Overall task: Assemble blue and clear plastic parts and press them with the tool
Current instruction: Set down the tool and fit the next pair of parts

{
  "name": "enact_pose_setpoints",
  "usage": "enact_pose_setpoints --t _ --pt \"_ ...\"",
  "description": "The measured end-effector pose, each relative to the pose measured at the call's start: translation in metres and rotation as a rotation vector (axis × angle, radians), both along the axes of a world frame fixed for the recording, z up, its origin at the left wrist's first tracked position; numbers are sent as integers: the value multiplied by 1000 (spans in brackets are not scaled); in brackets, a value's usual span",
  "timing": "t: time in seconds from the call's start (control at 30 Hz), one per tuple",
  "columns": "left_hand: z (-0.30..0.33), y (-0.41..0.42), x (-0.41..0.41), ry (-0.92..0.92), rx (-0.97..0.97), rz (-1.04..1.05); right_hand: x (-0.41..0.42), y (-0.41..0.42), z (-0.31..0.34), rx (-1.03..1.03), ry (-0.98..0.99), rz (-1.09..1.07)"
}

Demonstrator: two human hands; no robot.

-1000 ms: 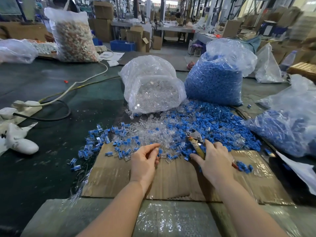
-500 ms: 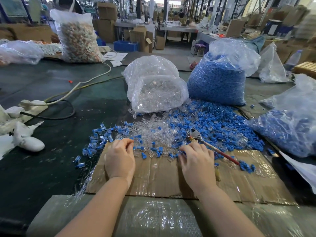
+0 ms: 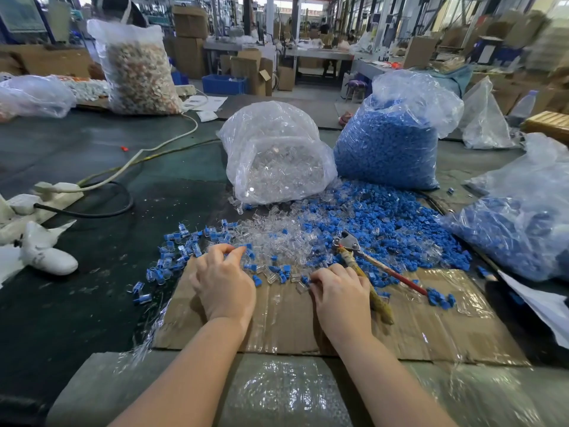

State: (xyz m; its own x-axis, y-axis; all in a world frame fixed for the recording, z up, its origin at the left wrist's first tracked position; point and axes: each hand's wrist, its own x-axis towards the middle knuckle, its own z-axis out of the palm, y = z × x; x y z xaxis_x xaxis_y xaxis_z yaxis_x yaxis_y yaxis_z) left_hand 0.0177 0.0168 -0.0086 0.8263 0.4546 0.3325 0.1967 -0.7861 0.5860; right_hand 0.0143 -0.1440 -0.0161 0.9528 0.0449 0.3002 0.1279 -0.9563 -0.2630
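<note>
Parts: loose blue parts and clear parts heaped mid-bench, spilling onto the cardboard sheet.
Pliers: lying beside the right hand.
Grip: left hand curled, fingertips pinching a blue piece; right hand's hold, cannot tell.
Surface: dark green bench; warehouse clutter behind.

No readable text anywhere tbh. Papers at far end of worktop have print, way too blurry. Cardboard boxes blank.
</note>
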Motion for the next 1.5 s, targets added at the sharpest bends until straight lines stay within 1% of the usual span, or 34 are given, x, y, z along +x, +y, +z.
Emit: enact_pose_setpoints --t 0.17,0.23,0.33,0.53,0.63,0.73,0.87,1.07,1.3,1.5 --pt "2 -33 -8 -97 -94 -401 -1 5 -2 35 -21 -14" --pt "-1 -41 -9 -89 -115 -470 -3 6 -4 73 -56 -19" --pt "-7 -46 -9 -40 -146 -520 -3 5 -7 81 -70 -42" --pt "-10 -45 -6 11 -126 -533 -2 3 -8 41 -27 -43" --pt "-12 -44 -6 3 -128 -515 -2 2 -8 50 -31 -45" --pt "-14 -42 -8 -31 -176 -502 -3 2 -9 45 -29 -55" --pt "-15 -41 -11 -57 -152 -498 -4 2 -9 69 -34 -46" --pt "-15 -42 -10 -39 -137 -505 -5 0 -9 39 5 -26" --pt "-16 -41 -10 -26 -169 -472 -5 1 -9 46 -15 -48" --pt "-14 -41 -11 -40 -150 -469 -4 1 -9 22 -12 -40"
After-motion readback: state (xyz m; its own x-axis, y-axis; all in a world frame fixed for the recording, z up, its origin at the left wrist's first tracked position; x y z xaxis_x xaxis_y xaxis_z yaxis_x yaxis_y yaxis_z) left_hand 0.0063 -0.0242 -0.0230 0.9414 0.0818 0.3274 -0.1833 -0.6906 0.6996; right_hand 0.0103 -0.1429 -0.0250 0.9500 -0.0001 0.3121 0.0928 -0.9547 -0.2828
